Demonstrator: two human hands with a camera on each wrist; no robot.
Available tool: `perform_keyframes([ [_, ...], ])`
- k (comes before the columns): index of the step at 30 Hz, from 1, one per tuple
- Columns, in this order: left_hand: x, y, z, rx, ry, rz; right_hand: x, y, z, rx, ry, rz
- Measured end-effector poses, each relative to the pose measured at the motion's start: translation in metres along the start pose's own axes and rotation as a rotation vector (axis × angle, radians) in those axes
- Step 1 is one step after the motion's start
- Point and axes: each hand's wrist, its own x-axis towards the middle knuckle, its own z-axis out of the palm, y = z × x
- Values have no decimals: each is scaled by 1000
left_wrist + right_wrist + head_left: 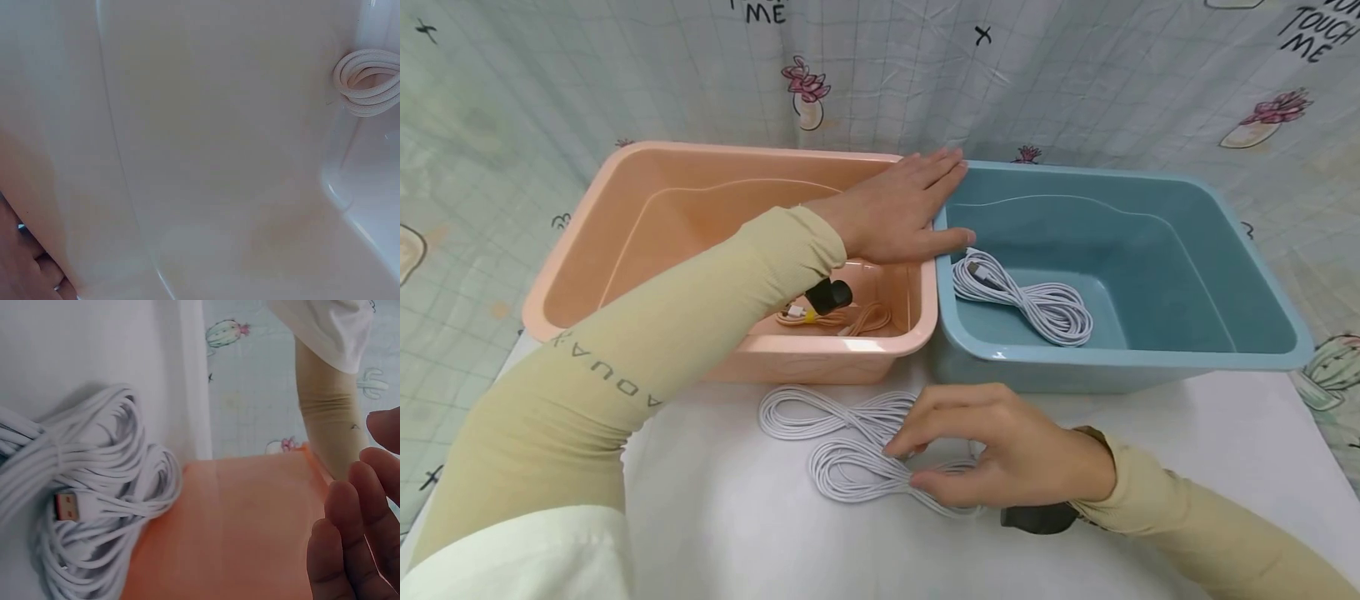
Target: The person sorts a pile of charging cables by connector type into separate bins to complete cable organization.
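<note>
My left hand (898,208) lies with straight fingers across the side-by-side rims of a peach bin (715,343) and a blue bin (1135,358). Its fingers (19,269) just show in the left wrist view's lower corner. My right hand (1000,450), fingers loosely bent and thumb apart, is over two coiled white USB cables (831,482) on the table. In the right wrist view, a USB plug (67,506) shows among the loops, and no cable lies between the fingers (344,506). A coiled white cable (1060,312) lies in the blue bin.
Inside the peach bin are orange-looking cables (872,317), partly behind the left forearm. A white cloth (715,517) covers the table. Behind the bins hangs a patterned curtain (880,83). Both wrists carry black devices (1037,518).
</note>
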Motion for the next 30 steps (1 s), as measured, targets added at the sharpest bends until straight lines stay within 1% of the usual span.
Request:
perform_keyframes([
  [8,0,1,-1,1,0,-6,-9,12,11,-32,-5,38],
  [15,-1,1,-1,-1,-1,-9,-20,25,19,-118,-3,36],
  [23,-1,1,0,-7,-7,-8,-30,34,25,-110,-39,124],
  [30,0,1,0,-7,-7,-11,-34,39,27,-131,-67,165],
])
